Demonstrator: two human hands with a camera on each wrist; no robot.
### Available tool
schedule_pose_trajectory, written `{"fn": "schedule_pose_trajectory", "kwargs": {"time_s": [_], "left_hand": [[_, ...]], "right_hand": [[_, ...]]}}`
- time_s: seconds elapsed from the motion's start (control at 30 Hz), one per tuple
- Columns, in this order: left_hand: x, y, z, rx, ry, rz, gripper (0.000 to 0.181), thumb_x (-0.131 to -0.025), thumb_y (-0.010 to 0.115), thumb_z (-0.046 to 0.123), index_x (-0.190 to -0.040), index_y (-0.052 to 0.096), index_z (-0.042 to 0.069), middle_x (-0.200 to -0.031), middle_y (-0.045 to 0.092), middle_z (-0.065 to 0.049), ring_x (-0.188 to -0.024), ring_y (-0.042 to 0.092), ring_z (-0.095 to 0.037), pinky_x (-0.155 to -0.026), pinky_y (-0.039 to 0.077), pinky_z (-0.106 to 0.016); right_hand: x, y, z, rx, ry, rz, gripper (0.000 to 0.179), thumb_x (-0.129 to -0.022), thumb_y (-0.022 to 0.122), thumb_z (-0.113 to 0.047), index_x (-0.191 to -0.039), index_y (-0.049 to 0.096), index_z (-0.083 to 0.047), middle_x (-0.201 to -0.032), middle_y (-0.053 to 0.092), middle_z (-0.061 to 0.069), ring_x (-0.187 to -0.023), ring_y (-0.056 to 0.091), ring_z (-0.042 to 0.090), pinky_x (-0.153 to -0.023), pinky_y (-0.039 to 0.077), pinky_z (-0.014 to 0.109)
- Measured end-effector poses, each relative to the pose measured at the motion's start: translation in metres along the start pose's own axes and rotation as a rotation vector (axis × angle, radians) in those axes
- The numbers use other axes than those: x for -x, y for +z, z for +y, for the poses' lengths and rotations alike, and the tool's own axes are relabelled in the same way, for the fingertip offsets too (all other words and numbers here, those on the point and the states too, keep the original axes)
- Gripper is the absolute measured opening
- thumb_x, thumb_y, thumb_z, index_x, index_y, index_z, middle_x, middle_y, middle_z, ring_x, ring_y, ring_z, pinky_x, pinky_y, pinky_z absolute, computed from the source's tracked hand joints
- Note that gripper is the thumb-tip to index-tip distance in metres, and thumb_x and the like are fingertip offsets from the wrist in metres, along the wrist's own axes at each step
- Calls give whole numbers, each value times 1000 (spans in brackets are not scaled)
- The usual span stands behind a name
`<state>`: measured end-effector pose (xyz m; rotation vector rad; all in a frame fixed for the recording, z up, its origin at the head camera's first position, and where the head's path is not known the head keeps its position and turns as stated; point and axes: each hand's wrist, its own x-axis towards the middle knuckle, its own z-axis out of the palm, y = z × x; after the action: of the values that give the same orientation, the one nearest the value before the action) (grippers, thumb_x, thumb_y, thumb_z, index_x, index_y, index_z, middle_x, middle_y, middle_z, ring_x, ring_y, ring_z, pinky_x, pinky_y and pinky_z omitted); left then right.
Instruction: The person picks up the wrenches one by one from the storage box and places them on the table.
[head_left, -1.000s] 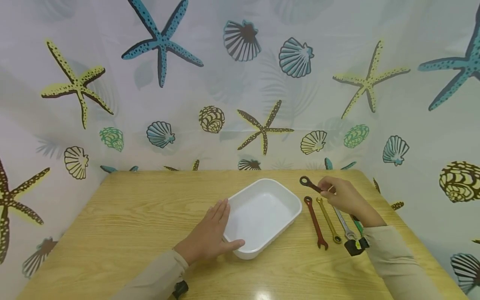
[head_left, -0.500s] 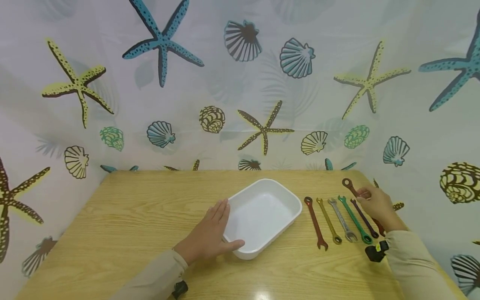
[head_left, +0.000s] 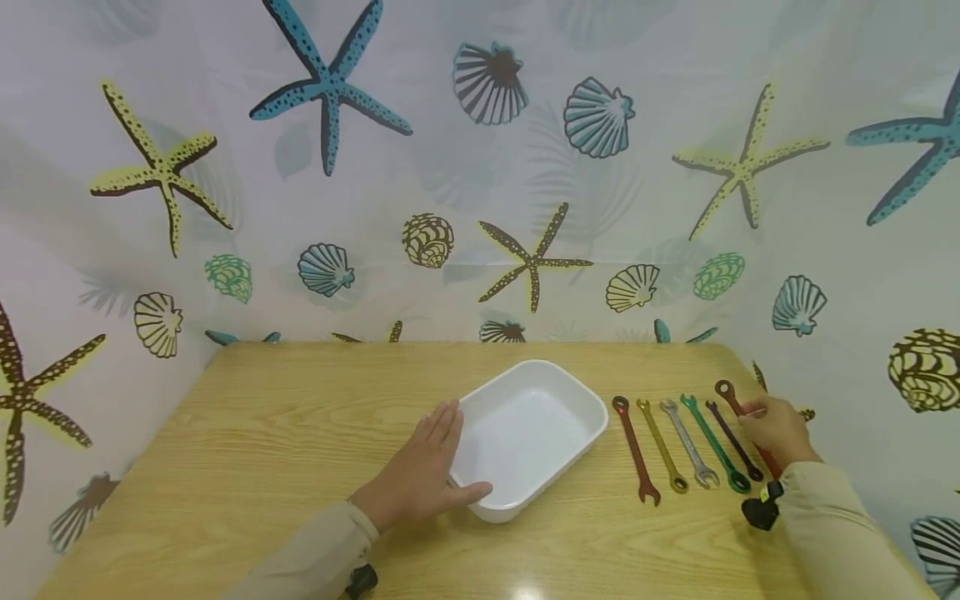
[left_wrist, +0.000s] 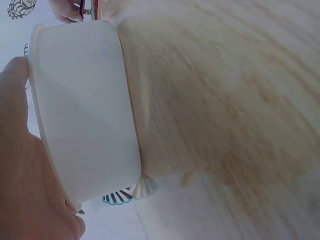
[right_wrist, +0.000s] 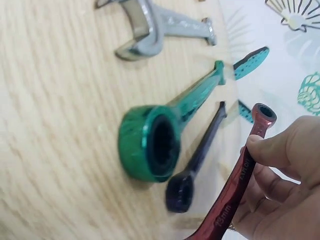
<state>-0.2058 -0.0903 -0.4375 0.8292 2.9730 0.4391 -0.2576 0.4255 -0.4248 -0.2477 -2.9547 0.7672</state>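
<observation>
My right hand (head_left: 776, 429) pinches a dark red ratchet wrench (right_wrist: 232, 187) between thumb and fingers, its ring end pointing away from me. "13mm" is stamped on its shaft in the right wrist view. Just left of it lies a purple wrench (head_left: 735, 442), then a green wrench (head_left: 716, 444), a silver wrench (head_left: 688, 444), a gold wrench (head_left: 663, 446) and another red wrench (head_left: 636, 450), all in a row. My left hand (head_left: 420, 467) rests against the left side of a white tray (head_left: 551, 479), fingers straight along its rim and thumb over the near corner.
The wooden table (head_left: 300, 433) ends at a curtain (head_left: 375, 208) printed with starfish and shells, at the back and both sides. The right hand works close to the table's right edge. A black wrist camera (head_left: 761, 510) sits under the right wrist.
My right hand has carried the red wrench rightward and down, from behind the row to its right end, uncovering the silver, green and purple wrenches. The left hand and tray stay put.
</observation>
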Motion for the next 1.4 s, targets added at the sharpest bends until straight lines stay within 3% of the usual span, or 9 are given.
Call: {"fn": "schedule_pose_trajectory", "kwargs": {"time_s": [0.2,0.4,0.77,1.0,1.17,1.4], "left_hand": [[0,-1,0,-8,2,0,115,-79,29,86,-153,9,0,-160,2,-15,-148,2,-27,-118,11,-44],[-2,-1,0,-13,-2,0,114,-79,29,86,-153,9,1,-161,0,-13,-148,0,-26,-118,10,-43],[-3,0,2,-11,1,0,113,-80,31,85,-153,10,1,-160,1,-14,-148,0,-26,-118,10,-43],[-3,-1,1,-17,-4,5,113,-79,29,85,-153,11,1,-161,1,-13,-148,0,-26,-118,10,-43],[-3,-1,0,-18,-3,7,113,-80,30,84,-152,12,0,-160,3,-14,-148,1,-27,-117,11,-44],[-1,0,0,-9,-6,6,110,-82,36,81,-152,13,0,-160,3,-15,-148,2,-28,-117,12,-45]], "right_hand": [[-4,4,6,-5,55,21,31,-88,56,-10,-107,58,15,-99,63,34,-82,58,45,-61,48,45],[-8,4,8,9,73,10,30,-87,58,-9,-105,59,15,-93,64,31,-79,58,43,-62,49,47],[-2,4,12,92,25,75,27,-81,58,-10,-91,61,14,-82,62,30,-73,58,43,-57,46,46],[-4,8,16,94,17,96,28,-82,57,-12,-91,61,13,-78,63,27,-70,58,42,-57,46,47],[-9,11,19,110,18,87,26,-82,57,-12,-91,62,13,-78,63,26,-67,58,37,-54,46,45],[-9,12,17,155,55,8,27,-87,54,-11,-97,61,14,-81,63,27,-67,58,38,-56,47,47]]}}
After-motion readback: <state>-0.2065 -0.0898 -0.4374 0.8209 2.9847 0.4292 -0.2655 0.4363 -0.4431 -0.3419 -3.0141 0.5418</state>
